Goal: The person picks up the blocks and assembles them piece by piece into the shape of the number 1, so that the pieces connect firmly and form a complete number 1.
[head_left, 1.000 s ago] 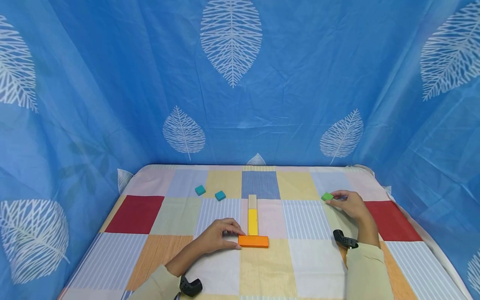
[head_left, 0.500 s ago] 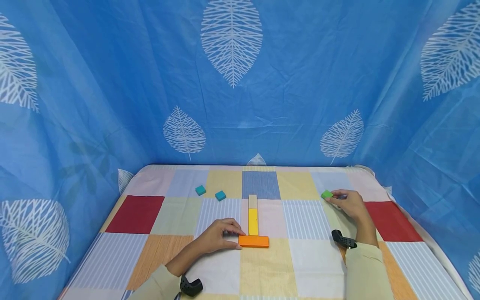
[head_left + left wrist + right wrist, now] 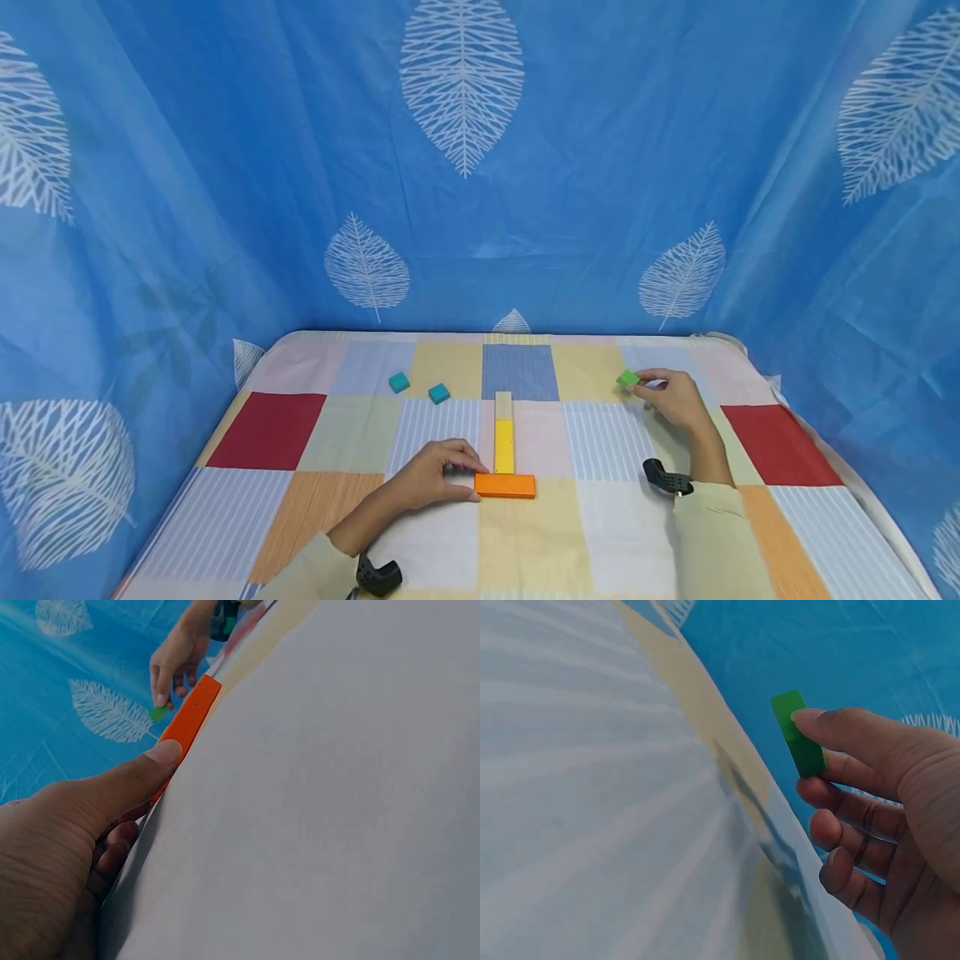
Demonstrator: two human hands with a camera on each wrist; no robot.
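Observation:
An orange rectangular block (image 3: 505, 486) lies crosswise at the near end of a yellow block (image 3: 504, 446), forming a T shape. My left hand (image 3: 435, 475) pinches the orange block's left end, thumb on the near side and fingers behind. Beyond the yellow block, in line with it, lies a short pale wooden-looking block (image 3: 503, 405). On the right, my right hand (image 3: 675, 398) pinches a small green block (image 3: 627, 377) between thumb and fingers. In the right wrist view the green block (image 3: 799, 735) is held above the cloth, the other fingers loosely curled below.
Two small teal blocks, one (image 3: 399, 382) farther left and one (image 3: 438, 393) nearer the middle, lie on the patchwork cloth (image 3: 360, 429) toward the back left. A blue curtain (image 3: 570, 208) with white leaf prints hangs behind the table and along both sides.
My right hand has moved left and slightly away from me, carrying the green block with it. The left hand stays on the orange block.

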